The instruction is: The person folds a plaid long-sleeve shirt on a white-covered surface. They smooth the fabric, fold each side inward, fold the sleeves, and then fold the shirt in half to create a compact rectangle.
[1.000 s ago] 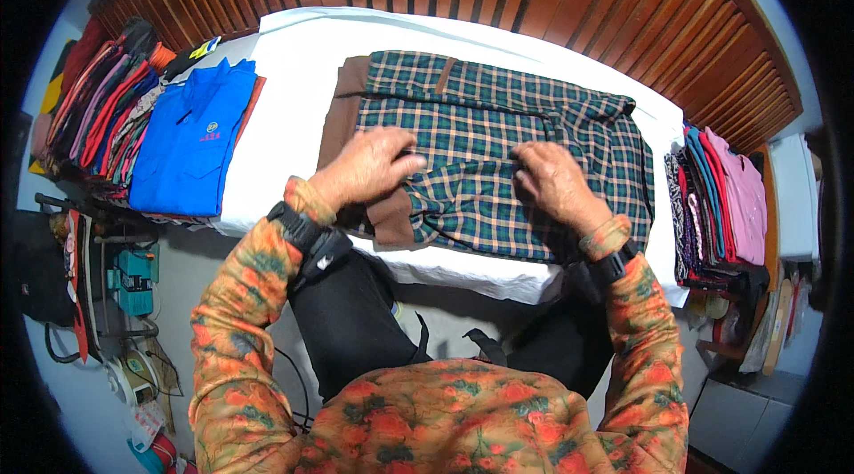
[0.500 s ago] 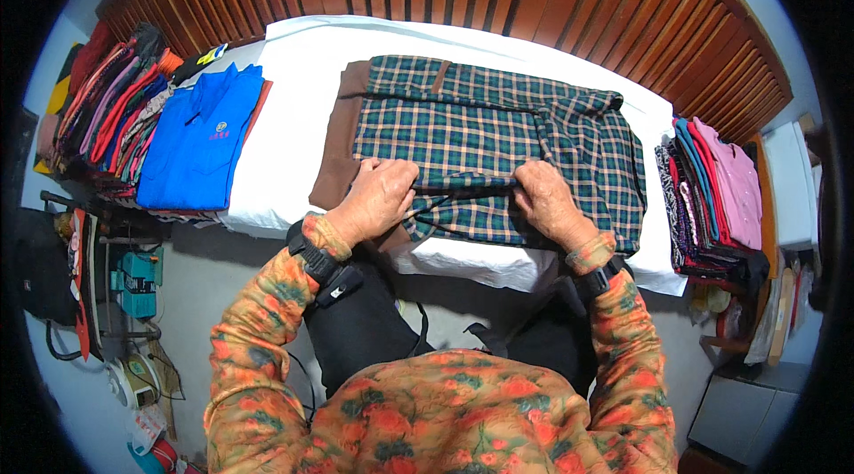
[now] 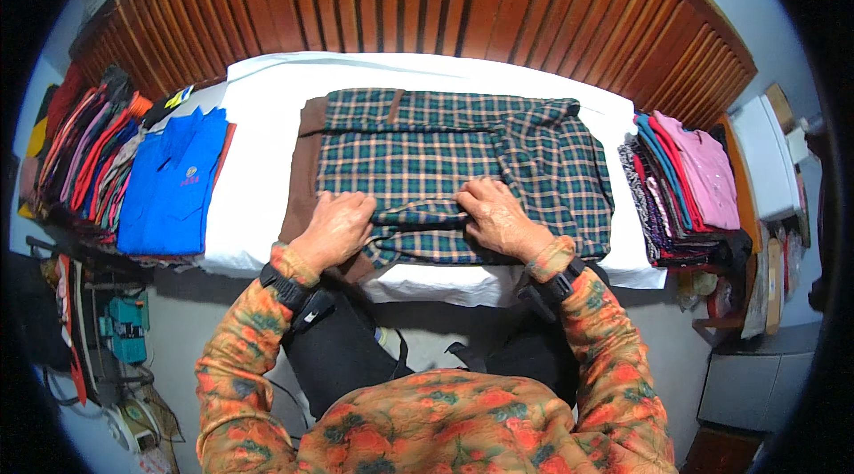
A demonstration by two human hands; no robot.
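Note:
A green plaid shirt point(image 3: 418, 154) with a broad brown band point(image 3: 302, 163) along its left side lies flat on the white sheet. Its near long side is partly turned over, leaving a dark gap under a loose fold. Toward the left end of that fold, the curled fingers of my left hand point(image 3: 334, 229) pinch the cloth beside the brown band. My right hand point(image 3: 505, 223) grips the same fold further right, near the shirt's middle, with fingertips curled over the fabric. Parts of the cloth under both palms are hidden.
A folded blue polo shirt point(image 3: 173, 185) lies to the left, beside a tall pile of clothes point(image 3: 84, 158). On the right stands another clothes stack point(image 3: 680, 189) topped by a pink shirt point(image 3: 703, 163). A slatted wooden headboard point(image 3: 418, 3) rises along the far side.
The whole view has shifted, so everything sits lower and further left. Both hands keep their grip; the right has moved slightly away from me and left along the fold.

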